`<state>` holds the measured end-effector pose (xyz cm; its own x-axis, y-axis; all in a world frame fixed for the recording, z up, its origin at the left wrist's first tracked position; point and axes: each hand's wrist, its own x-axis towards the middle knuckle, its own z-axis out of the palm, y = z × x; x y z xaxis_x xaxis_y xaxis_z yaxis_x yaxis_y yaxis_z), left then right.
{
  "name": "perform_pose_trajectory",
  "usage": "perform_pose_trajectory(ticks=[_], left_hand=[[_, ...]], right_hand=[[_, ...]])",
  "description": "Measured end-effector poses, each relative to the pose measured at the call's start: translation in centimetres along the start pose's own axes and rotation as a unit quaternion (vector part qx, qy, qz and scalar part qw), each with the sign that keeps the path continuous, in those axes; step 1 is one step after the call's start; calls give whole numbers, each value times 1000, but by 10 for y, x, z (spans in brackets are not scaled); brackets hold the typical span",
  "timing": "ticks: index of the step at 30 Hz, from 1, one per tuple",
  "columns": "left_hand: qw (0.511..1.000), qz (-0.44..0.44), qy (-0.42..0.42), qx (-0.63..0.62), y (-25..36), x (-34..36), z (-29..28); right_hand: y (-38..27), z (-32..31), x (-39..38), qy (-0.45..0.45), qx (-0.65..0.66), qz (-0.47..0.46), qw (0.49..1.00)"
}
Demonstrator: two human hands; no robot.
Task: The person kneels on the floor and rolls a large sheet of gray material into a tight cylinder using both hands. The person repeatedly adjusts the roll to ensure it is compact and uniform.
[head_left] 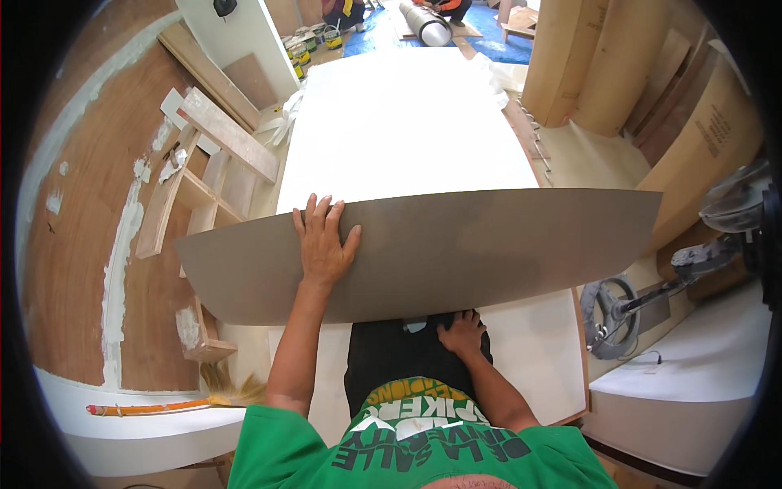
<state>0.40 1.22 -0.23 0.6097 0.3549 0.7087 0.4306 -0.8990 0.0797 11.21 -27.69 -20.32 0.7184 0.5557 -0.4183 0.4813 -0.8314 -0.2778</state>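
Observation:
A wide grey-brown sheet [489,244], thin and smooth like laminate, lies crosswise in front of me over a long white surface [407,122]. Both of its ends stick out past the sides of that surface. My left hand [326,248] rests flat on the left part of the sheet, fingers spread, their tips at its far edge. Just below the sheet's near edge, my right hand [464,332] leans on my dark shorts with its fingers stretched out, and nothing shows in it.
Wooden framing [195,191] and a straw broom [216,387] are at left. Large brown cardboard rolls [562,65] stand at right, near a metal stand fan [611,318]. Paint cans [301,53], a rolled sheet [428,24] and two partly visible people are at the far end.

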Motion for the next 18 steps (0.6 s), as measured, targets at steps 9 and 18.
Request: perform_pose_trajectory(ticks=[9,18], left_hand=[[1000,-3,-1,3,-2,4,3],[1000,-6,-15,4,-6,4,9]], right_hand=[[3,3,6,-24,-16,-8,1000],[0,3,10,-26,-15,-16,999]])
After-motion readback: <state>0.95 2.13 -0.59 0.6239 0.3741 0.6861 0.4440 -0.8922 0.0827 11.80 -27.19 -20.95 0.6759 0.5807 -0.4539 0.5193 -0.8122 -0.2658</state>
